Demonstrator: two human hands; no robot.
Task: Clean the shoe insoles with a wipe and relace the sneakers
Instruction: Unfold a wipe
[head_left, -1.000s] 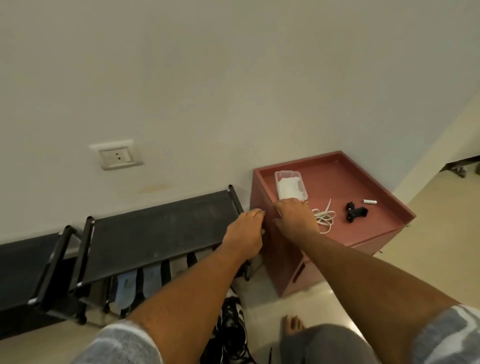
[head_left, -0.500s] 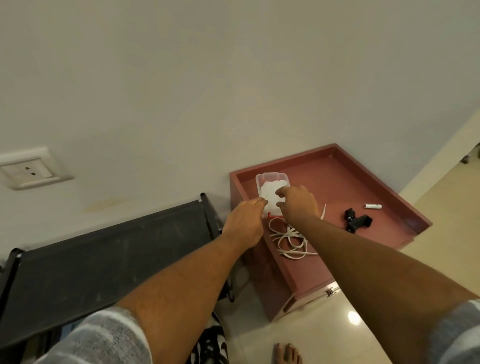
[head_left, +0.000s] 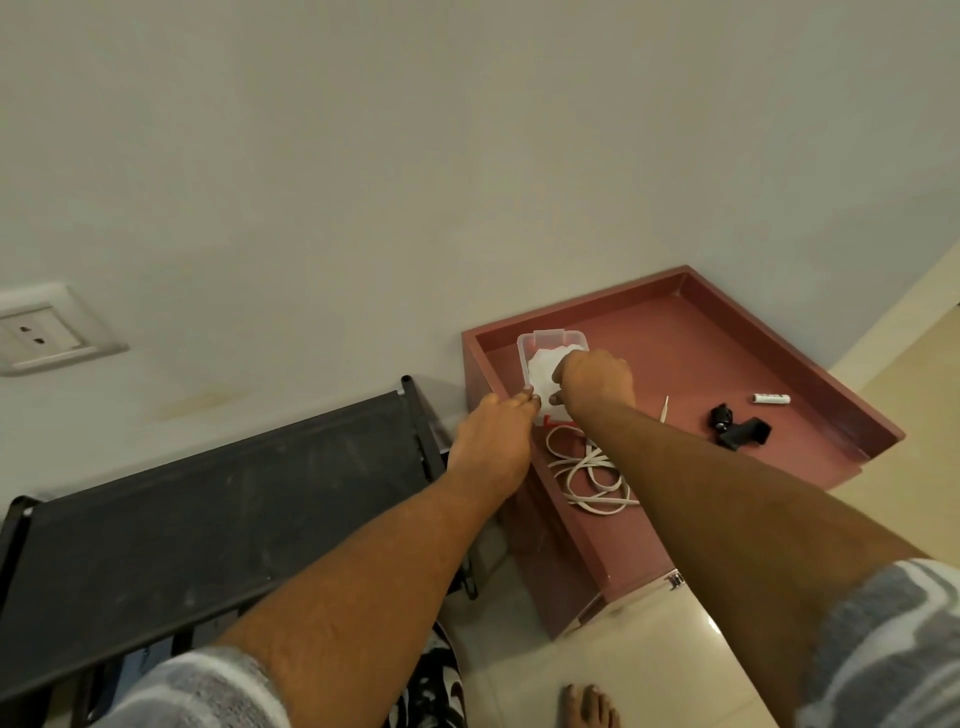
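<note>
Right of the frame's middle, the clear plastic box (head_left: 550, 335) is lying with its long side pointing away on the pink-red wooden cabinet (head_left: 675, 364). The right hand (head_left: 597, 382) is over it, pinching its white wipe (head_left: 543, 371). The left hand (head_left: 493, 441) is touching the near corner with straight fingers.

On the dusty-pink cabinet top with a raised rim (head_left: 779, 332) stands a small clear plastic box (head_left: 540, 340). The right hand (head_left: 597, 376) is over it, its fingers curled on the white wipe (head_left: 544, 368) inside. The fingertips of the left hand (head_left: 493, 436) touch the near left edge of the box. A coil of flat white shoelaces (head_left: 587, 478) lies just beside, partly under the right forearm. Left of the cabinet is a black fabric shoe rack (head_left: 208, 519).
</note>
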